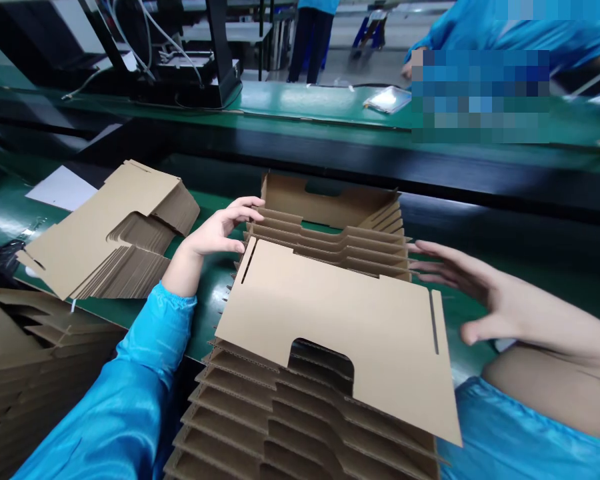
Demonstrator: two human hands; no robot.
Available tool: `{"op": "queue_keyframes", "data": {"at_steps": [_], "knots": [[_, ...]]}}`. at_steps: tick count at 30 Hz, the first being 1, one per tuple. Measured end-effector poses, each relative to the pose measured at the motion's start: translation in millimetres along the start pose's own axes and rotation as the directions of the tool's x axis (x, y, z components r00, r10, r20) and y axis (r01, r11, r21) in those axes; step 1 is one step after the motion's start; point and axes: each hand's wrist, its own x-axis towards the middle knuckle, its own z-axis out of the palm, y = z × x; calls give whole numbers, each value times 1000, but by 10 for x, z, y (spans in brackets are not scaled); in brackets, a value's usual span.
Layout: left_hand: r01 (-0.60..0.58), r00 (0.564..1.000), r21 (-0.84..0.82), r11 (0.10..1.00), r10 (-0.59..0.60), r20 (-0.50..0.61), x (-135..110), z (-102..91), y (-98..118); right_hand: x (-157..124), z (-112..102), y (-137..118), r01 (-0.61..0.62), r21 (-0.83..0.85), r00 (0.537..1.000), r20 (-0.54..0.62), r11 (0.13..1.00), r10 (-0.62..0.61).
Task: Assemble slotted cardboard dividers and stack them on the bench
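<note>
1. Cardboard is what both hands are busy with: a stack of cardboard sheets [300, 400] lies in the middle of the green table [205, 300], and the sheets are fanned out like steps.
2. The top sheet [330, 320] lies flat and a little turned. It has a rounded cut-out on its near edge and a thin slot near each side.
3. The left hand [220, 230] is open with lightly curved fingers, and the fingertips rest on the far left edge of the stack. It holds nothing.
4. The right hand [480, 287] is open wide with the fingers stretched, just beside the right edge of the stack. I cannot tell if it touches the sheets.
5. A second stack [115, 233] of folded cardboard lies on the left, and a third stack [20, 360] is at the lower left corner.
6. A white paper [63, 188] lies behind the second stack.
7. On the far table, a plastic bag [387, 99] lies near another person's sleeve [460, 27].
</note>
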Motion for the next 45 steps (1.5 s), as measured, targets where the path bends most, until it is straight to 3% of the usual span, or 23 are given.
{"op": "queue_keyframes", "data": {"at_steps": [9, 13, 15, 19, 24, 27, 29, 32, 33, 34, 36, 40, 45], "knots": [[22, 999, -69, 997, -25, -48, -3, -13, -112, 306, 148, -15, -3, 13, 1000, -7, 1000, 3], [-16, 987, -153, 988, -10, -161, 27, 86, -216, 317, 130, -24, 13, 65, 996, -87, 998, -8], [-51, 955, -190, 980, -8, -297, 53, 197, -266, 377, 143, -13, 0, 88, 977, -211, 996, 18], [-7, 829, -156, 988, -81, -553, 97, 417, -303, 578, 224, 1, -38, 61, 884, -463, 997, 62], [85, 744, -113, 990, -139, -654, 136, 501, -232, 686, 311, -15, -16, 62, 826, -561, 998, 48], [109, 714, -27, 994, -97, -694, 139, 492, -187, 707, 365, -69, 66, 66, 796, -605, 996, -13], [65, 716, 83, 994, 12, -698, 115, 475, -167, 744, 421, -131, 171, 33, 689, -719, 985, -95], [-73, 717, 300, 951, 259, -647, 45, 443, -142, 806, 513, -232, 330, -163, 431, -850, 930, -302], [-118, 709, 369, 922, 338, -619, 19, 432, -134, 818, 537, -255, 359, -243, 382, -843, 901, -379], [-155, 702, 426, 891, 403, -588, -5, 422, -125, 822, 554, -270, 376, -310, 372, -813, 873, -448], [-207, 707, 499, 841, 481, -518, -41, 405, -110, 811, 568, -269, 401, -386, 414, -733, 831, -540], [-255, 758, 533, 807, 509, -408, -69, 388, -121, 775, 544, -193, 438, -364, 517, -645, 822, -562], [-283, 764, 506, 815, 510, -395, -75, 385, -197, 759, 515, -136, 371, -392, 540, -646, 842, -539]]}}
